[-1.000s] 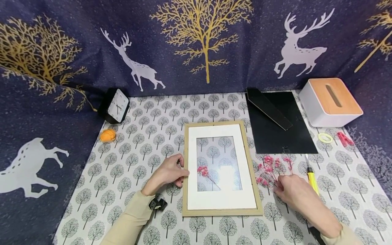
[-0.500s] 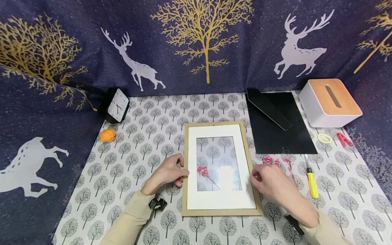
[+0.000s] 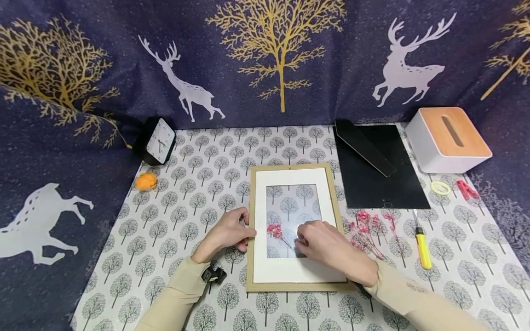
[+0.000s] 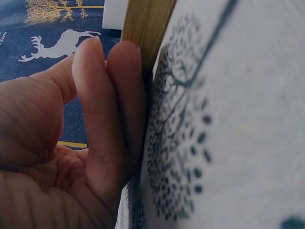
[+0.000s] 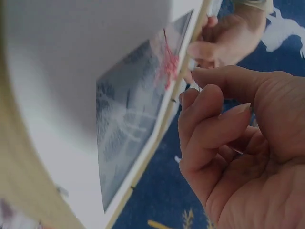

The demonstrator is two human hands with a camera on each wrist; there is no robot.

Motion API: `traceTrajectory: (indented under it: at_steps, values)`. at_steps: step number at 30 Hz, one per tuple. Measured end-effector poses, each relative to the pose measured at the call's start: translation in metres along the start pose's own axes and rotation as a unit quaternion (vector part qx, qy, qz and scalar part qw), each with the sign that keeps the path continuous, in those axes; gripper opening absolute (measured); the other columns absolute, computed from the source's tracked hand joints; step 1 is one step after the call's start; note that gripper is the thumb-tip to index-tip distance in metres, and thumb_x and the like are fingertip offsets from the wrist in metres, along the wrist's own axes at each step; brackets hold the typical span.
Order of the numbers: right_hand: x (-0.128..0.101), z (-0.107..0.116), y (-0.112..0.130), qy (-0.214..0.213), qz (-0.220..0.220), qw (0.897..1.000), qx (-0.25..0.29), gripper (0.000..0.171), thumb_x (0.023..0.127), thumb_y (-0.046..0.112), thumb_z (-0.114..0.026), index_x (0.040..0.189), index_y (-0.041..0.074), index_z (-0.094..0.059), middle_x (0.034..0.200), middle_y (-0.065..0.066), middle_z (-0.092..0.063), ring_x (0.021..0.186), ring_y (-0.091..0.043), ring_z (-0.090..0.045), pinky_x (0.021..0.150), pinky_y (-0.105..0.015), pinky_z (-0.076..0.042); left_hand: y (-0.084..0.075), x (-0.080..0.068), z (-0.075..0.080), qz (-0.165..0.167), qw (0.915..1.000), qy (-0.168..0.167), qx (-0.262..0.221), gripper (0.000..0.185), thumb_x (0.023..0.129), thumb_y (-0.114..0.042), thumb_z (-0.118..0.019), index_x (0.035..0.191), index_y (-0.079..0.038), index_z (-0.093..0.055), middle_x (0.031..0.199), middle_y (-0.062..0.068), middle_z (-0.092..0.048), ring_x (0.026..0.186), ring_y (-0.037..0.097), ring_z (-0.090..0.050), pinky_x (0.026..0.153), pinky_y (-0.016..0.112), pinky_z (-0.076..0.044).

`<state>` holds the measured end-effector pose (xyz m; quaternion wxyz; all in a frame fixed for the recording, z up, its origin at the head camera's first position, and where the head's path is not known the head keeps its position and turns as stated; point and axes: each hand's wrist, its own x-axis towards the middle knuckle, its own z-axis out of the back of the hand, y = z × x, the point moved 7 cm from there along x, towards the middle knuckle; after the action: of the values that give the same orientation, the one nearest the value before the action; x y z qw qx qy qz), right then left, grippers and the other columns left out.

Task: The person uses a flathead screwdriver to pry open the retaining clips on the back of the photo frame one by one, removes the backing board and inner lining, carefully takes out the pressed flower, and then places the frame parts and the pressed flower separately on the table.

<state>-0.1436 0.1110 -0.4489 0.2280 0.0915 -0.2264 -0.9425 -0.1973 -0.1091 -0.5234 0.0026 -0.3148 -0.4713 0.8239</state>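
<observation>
A light wooden picture frame (image 3: 300, 287) with a white mat (image 3: 300, 271) lies flat in the middle of the table. Inside the mat's window rests a small pink flower sprig (image 3: 274, 231), its thin stem slanting down to the right. My left hand (image 3: 227, 232) holds the frame's left side, thumb over the edge and fingers against the outer side (image 4: 147, 28). Over the window's lower right is my right hand (image 3: 325, 241), fingertips close to the stem's lower end. In the right wrist view its fingers (image 5: 205, 129) are loosely curled, with nothing visible between them.
More pink dried flowers (image 3: 364, 225) lie right of the frame, beside a yellow-handled screwdriver (image 3: 422, 248). Behind them are a black backing board (image 3: 381, 193) with its stand, a tissue box (image 3: 447, 138), a yellow ring (image 3: 440, 187) and a red clip (image 3: 468, 189). At left sit a clock (image 3: 159, 141) and an orange ball (image 3: 146, 181).
My right hand has moved left from the loose pink flowers, across the frame's right edge, to above the window. The left hand has stayed at the frame's left side.
</observation>
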Motion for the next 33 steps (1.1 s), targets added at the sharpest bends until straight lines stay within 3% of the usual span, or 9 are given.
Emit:
traceTrajectory:
  at_steps: [7, 16, 23, 27, 33]
  values:
    - [0.011, -0.014, 0.006, 0.016, 0.023, 1.000, 0.001, 0.021, 0.092, 0.007, -0.081, 0.075, 0.009, -0.069, 0.068, 0.002, -0.065, 0.057, -0.003, -0.050, 0.049, -0.013, -0.044, 0.000, 0.000, 0.000, 0.002, 1.0000, -0.002, 0.001, 0.029, 0.090, -0.001, -0.078, 0.105, -0.005, -0.054, 0.070, 0.013, -0.072, 0.048, 0.015, -0.068, 0.054, 0.033, -0.068]
    - [0.015, -0.026, 0.003, 0.032, -0.008, 0.999, 0.003, 0.025, 0.091, 0.010, -0.084, 0.074, 0.009, -0.065, 0.067, 0.000, -0.061, 0.057, -0.008, -0.049, 0.048, -0.016, -0.043, 0.002, 0.001, 0.000, 0.001, 1.0000, 0.001, 0.003, 0.028, 0.090, -0.001, -0.078, 0.105, -0.004, -0.054, 0.071, 0.013, -0.072, 0.049, 0.015, -0.068, 0.054, 0.033, -0.068]
    - [0.016, -0.029, 0.004, 0.045, -0.035, 0.998, 0.007, 0.020, 0.090, 0.008, -0.085, 0.078, 0.005, -0.069, 0.072, -0.006, -0.068, 0.057, -0.012, -0.053, 0.047, -0.020, -0.046, 0.001, 0.000, 0.000, 0.002, 1.0000, 0.000, 0.005, 0.029, 0.090, -0.002, -0.079, 0.104, -0.005, -0.054, 0.071, 0.013, -0.071, 0.049, 0.015, -0.068, 0.053, 0.033, -0.068]
    - [0.016, -0.029, 0.005, 0.049, -0.043, 0.998, 0.020, 0.011, 0.090, -0.001, -0.079, 0.080, 0.002, -0.074, 0.074, -0.009, -0.072, 0.057, -0.012, -0.054, 0.047, -0.020, -0.046, 0.001, 0.000, 0.000, 0.002, 1.0000, 0.001, 0.003, 0.029, 0.090, -0.001, -0.079, 0.105, -0.005, -0.054, 0.070, 0.013, -0.071, 0.048, 0.015, -0.067, 0.053, 0.032, -0.067]
    - [0.019, -0.042, -0.004, 0.060, -0.039, 0.997, 0.035, 0.029, 0.085, -0.009, -0.065, 0.065, 0.012, -0.067, 0.065, -0.002, -0.065, 0.052, -0.009, -0.046, 0.043, -0.019, -0.040, 0.001, 0.001, 0.000, 0.000, 1.0000, -0.001, 0.004, 0.028, 0.090, -0.002, -0.079, 0.105, -0.005, -0.054, 0.069, 0.012, -0.071, 0.048, 0.015, -0.067, 0.052, 0.032, -0.067]
